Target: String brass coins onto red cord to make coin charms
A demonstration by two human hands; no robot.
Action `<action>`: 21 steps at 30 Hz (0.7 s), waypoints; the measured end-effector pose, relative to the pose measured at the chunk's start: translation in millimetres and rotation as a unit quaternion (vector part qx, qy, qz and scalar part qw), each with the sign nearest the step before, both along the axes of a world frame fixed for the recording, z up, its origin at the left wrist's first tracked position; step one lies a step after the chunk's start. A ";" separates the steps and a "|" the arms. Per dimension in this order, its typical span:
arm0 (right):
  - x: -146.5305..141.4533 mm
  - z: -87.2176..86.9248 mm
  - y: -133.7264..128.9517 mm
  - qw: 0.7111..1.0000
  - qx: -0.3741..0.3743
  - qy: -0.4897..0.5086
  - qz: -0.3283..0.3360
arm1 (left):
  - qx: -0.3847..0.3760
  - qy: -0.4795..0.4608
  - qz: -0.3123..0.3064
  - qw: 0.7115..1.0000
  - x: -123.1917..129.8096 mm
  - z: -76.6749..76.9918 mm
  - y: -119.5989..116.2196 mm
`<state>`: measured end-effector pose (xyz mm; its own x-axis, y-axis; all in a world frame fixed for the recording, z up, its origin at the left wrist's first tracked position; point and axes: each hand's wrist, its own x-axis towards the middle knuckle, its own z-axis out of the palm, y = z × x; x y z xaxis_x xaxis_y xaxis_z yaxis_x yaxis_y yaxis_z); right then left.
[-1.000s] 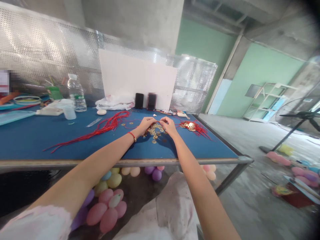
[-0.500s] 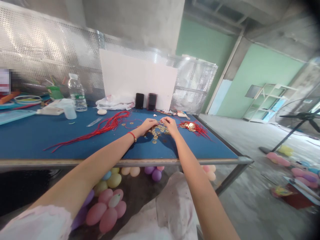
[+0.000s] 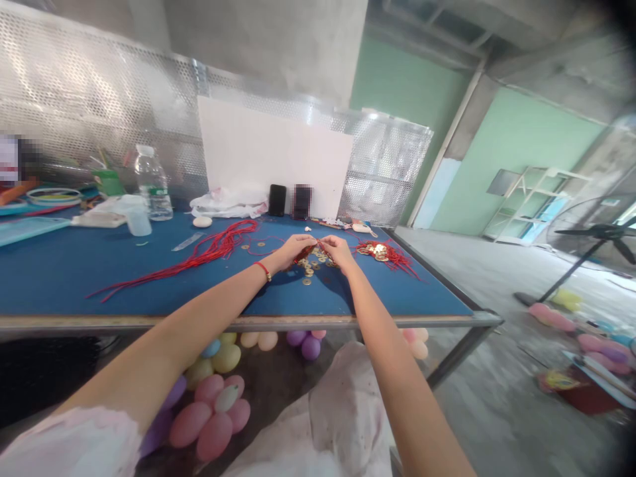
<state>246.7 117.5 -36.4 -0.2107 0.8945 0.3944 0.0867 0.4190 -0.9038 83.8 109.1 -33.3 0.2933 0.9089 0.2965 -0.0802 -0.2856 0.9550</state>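
Note:
My left hand (image 3: 298, 250), with a red beaded bracelet at the wrist, pinches red cord just above a scatter of gold coins (image 3: 308, 271). Close against it, my right hand (image 3: 338, 250) is closed on the same red cord, fingertips nearly touching. A bundle of long red cords (image 3: 218, 246) lies left of my hands on the blue tabletop (image 3: 163, 285). To their right is a pile of red cords with gold coins (image 3: 381, 252) attached. A few loose coins (image 3: 261, 244) rest beside a thin cord left of my hands.
A water bottle (image 3: 153, 185), a plastic cup (image 3: 138, 220) and a white oval object (image 3: 202, 222) stand or lie at the left. Two dark phones (image 3: 277, 200) lean against a white board (image 3: 273, 146). Balloons (image 3: 216, 434) lie below the table.
My hands have drawn closer together at the fingertips. More red cord shows between them, over the coins.

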 end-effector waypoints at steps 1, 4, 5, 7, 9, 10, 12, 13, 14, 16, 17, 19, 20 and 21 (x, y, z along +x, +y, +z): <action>0.0 0.6 -0.8 1.000 0.002 -0.003 0.001 | -0.001 -0.002 0.005 1.000 -0.1 -0.2 0.2; 0.2 2.0 -2.4 1.000 0.019 -0.015 -0.008 | -0.004 -0.005 0.015 1.000 -0.7 -1.3 1.0; 0.3 2.2 -2.6 0.999 0.025 -0.019 -0.011 | -0.003 -0.004 0.020 1.000 -0.9 -1.7 1.3; 0.4 2.3 -2.7 0.999 0.031 -0.024 -0.014 | 0.002 0.001 0.032 0.999 -1.2 -2.0 1.4; 0.3 2.2 -2.8 0.999 0.031 -0.020 -0.010 | 0.008 0.009 0.043 0.999 -1.2 -1.8 0.9; 0.2 2.3 -2.9 0.999 0.030 -0.016 -0.007 | 0.009 0.014 0.049 0.999 -1.2 -1.5 0.3; 0.0 2.5 -3.5 1.000 0.028 -0.008 -0.004 | 0.015 0.020 0.059 0.998 -0.8 -0.7 -1.2; -0.2 2.8 -4.0 1.000 0.027 -0.005 -0.003 | 0.019 0.023 0.064 0.997 -0.7 -0.2 -2.0; -0.3 3.1 -4.7 1.000 0.026 -0.003 -0.002 | 0.024 0.025 0.068 0.997 -0.6 0.1 -2.6; -0.7 3.8 -6.3 1.000 0.021 0.000 0.003 | 0.033 0.030 0.074 0.996 -0.5 0.4 -3.2; -0.9 4.2 -7.2 1.000 0.017 0.001 0.006 | 0.037 0.034 0.076 0.996 -0.6 0.4 -3.2; -1.2 5.1 -8.9 1.000 0.006 0.003 0.008 | 0.039 0.041 0.081 0.995 -0.7 0.0 -2.7; -1.3 5.5 -9.6 1.000 0.001 0.005 0.008 | 0.039 0.044 0.084 0.995 -0.7 -0.2 -2.4; -1.3 6.0 -10.2 1.000 -0.004 0.005 0.007 | 0.039 0.048 0.088 0.994 -0.7 -0.3 -2.2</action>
<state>245.4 107.3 -30.3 -0.2186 0.8950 0.3889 0.0719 0.4122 -0.9083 83.1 107.0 -33.6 0.1614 0.9243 0.3458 0.0676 -0.3599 0.9305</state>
